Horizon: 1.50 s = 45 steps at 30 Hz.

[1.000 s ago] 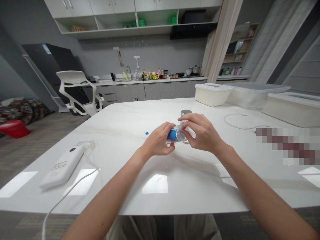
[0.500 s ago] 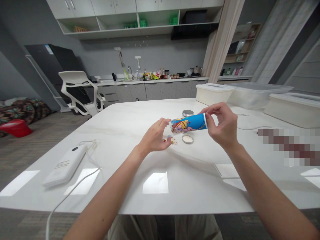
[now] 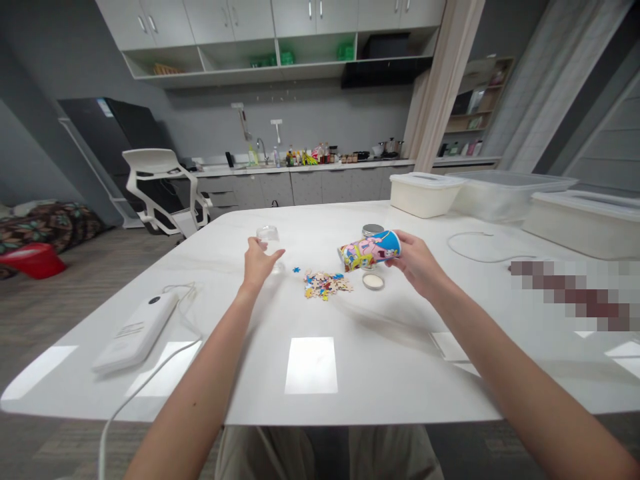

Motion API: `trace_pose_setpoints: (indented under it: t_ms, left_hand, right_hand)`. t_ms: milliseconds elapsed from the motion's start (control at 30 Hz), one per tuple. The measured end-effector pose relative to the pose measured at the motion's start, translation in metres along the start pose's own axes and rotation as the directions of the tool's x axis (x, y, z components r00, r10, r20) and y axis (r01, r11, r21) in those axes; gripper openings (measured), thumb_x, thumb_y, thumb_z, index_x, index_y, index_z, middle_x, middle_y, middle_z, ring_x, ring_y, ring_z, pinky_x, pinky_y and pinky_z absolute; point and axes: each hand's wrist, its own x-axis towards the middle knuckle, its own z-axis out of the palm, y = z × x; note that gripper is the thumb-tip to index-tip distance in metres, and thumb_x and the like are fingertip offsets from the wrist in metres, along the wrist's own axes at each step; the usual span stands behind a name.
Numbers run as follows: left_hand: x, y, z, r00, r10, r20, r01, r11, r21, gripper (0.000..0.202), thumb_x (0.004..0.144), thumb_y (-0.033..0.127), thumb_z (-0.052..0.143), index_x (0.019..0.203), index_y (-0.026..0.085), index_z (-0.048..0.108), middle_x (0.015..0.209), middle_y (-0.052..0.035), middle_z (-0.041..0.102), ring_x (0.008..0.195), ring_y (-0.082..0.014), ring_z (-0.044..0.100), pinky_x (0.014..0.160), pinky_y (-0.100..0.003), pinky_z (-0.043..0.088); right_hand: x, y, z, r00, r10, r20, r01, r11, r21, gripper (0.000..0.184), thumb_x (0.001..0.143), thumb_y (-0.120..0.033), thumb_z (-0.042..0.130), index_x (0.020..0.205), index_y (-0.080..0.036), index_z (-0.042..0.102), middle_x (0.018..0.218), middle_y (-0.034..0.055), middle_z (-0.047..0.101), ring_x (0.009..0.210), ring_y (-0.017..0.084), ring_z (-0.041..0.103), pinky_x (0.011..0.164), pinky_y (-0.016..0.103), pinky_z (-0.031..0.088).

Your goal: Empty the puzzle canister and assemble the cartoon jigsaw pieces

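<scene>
One printed tube, long axis sloping down leftward, is held by right hand; left hand grip around half-hidden jar cannot be determined.

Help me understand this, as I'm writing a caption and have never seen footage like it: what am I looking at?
There is no machine here: these are a person's two bare hands, seen by a camera worn on their head, looking forward and down. It is the only viewpoint.

On the glossy white table lies a loose heap of small multicoloured jigsaw pieces, with a round silver-rimmed lid beside it. A long white plastic device with a cable lies off to the left.

The right hand holds a blue tube printed with cartoon figures, tipped sideways. The left hand is at a clear, see-through jar; whether it grips it is hard to tell.
</scene>
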Motion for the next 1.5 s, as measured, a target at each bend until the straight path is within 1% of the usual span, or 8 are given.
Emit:
trace_pose_setpoints:
  t_ms: [267,400,533,633,767,1067,1333,1500]
  left_hand:
    - [-0.001,0.002,0.001,0.994,0.043,-0.098,-0.044,0.999,-0.016,0.091,0.062,0.038,0.083,0.131,0.009,0.032,0.141,-0.0277,0.036,0.134,-0.0347,0.042,0.110,-0.043,0.038]
    - [-0.019,0.038,-0.011,0.798,0.519,-0.306,-0.545,0.839,0.002,0.053,0.079,0.034,0.065,0.123,0.014,0.042,0.135,-0.0204,0.042,0.134,-0.0313,0.038,0.113,-0.047,0.031]
    - [-0.057,0.072,-0.003,0.620,0.706,0.342,-0.607,0.708,-0.362,0.052,0.079,0.043,0.068,0.119,0.020,0.047,0.110,-0.0098,0.062,0.100,-0.0240,0.062,0.090,-0.041,0.051]
    - [-0.084,0.082,0.016,0.496,0.686,0.533,-0.597,0.715,-0.364,0.075,0.065,0.037,0.082,0.128,0.023,0.044,0.122,-0.0104,0.059,0.105,-0.0263,0.061,0.087,-0.040,0.052]
    - [-0.092,0.082,0.029,0.620,0.684,0.384,-0.555,0.728,-0.402,0.050,0.074,0.022,0.069,0.119,0.020,0.049,0.118,-0.0107,0.057,0.101,-0.0234,0.061,0.085,-0.038,0.052]
    - [-0.072,0.079,0.035,0.905,0.130,0.404,0.165,0.770,-0.617,0.041,0.081,0.056,0.061,0.096,0.020,0.053,0.074,0.0001,0.064,0.065,-0.0166,0.062,0.054,-0.025,0.047]
    - [-0.076,0.076,0.033,0.921,0.349,0.171,-0.244,0.861,-0.446,0.040,0.075,0.045,0.071,0.102,0.021,0.053,0.100,-0.0037,0.062,0.074,-0.0144,0.061,0.061,-0.024,0.046]
    - [-0.072,0.074,0.029,0.928,0.356,0.109,-0.308,0.898,-0.316,0.024,0.091,0.032,0.045,0.076,0.019,0.058,0.070,0.0011,0.059,0.067,-0.0150,0.056,0.062,-0.026,0.041]
  right_hand:
    - [-0.007,0.023,0.017,0.931,0.304,0.204,-0.293,0.952,-0.085,0.015,0.064,-0.024,0.073,0.068,-0.016,0.061,0.064,0.0027,0.066,0.051,0.011,0.055,0.047,0.022,0.043]
    - [-0.010,0.028,0.023,0.930,0.319,0.181,-0.301,0.946,-0.120,0.014,0.067,-0.021,0.071,0.067,-0.018,0.057,0.058,0.0014,0.063,0.046,0.010,0.053,0.046,0.022,0.044]
    - [-0.010,0.032,0.025,0.976,0.195,0.092,-0.181,0.973,-0.141,0.018,0.065,-0.026,0.073,0.069,-0.019,0.057,0.057,-0.0008,0.061,0.046,0.011,0.052,0.041,0.022,0.041]
    - [-0.009,0.033,0.025,0.999,0.033,0.033,-0.028,0.989,-0.147,0.025,0.061,-0.032,0.076,0.072,-0.019,0.058,0.062,-0.0017,0.061,0.049,0.010,0.050,0.042,0.022,0.039]
    - [-0.008,0.028,0.022,0.998,-0.068,0.005,0.068,0.987,-0.147,0.026,0.062,-0.035,0.074,0.078,-0.017,0.064,0.076,0.0009,0.065,0.057,0.011,0.050,0.045,0.023,0.037]
    - [-0.013,0.021,0.022,0.993,0.029,0.115,-0.030,1.000,0.006,0.034,0.056,-0.035,0.083,0.079,-0.019,0.064,0.085,0.0008,0.069,0.071,0.016,0.062,0.063,0.028,0.049]
    - [-0.013,0.020,0.024,0.986,0.159,0.050,-0.165,0.976,0.140,0.030,0.058,-0.028,0.079,0.083,-0.018,0.065,0.075,0.0008,0.068,0.067,0.015,0.061,0.061,0.027,0.053]
    - [-0.011,0.021,0.022,0.981,0.195,-0.024,-0.189,0.971,0.146,0.030,0.062,-0.023,0.073,0.090,-0.019,0.063,0.077,0.0005,0.068,0.068,0.014,0.061,0.059,0.025,0.052]
